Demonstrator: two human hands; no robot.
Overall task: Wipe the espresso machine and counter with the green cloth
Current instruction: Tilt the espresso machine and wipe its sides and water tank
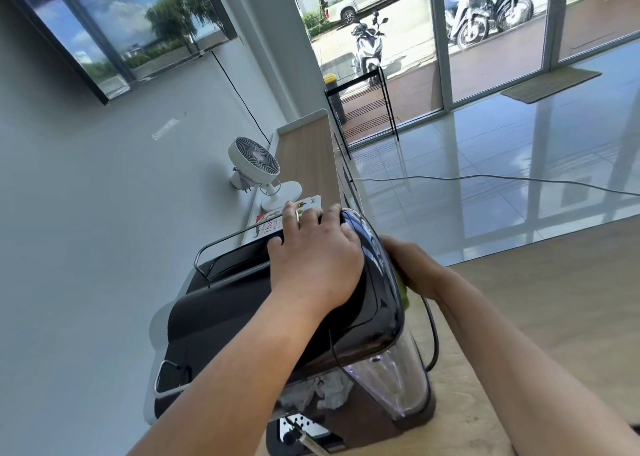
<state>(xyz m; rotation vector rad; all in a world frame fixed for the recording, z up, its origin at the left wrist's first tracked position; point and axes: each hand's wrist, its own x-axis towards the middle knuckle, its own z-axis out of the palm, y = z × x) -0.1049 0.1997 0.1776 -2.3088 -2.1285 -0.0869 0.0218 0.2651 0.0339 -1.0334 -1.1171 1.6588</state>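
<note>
the right grip (414,265) was pressed over the green cloth (403,291) against the side of the espresso machine (242,310); whether its fingers were curled could not be told. the left grip (315,251) was laid flat, fingers spread, on the machine's top. the machine was stood on the wooden counter (519,317), with a white fan (254,159) seen farther along.

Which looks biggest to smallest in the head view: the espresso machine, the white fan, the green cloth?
espresso machine, though nearest the camera
white fan
green cloth, mostly hidden, so true size unsure
</note>
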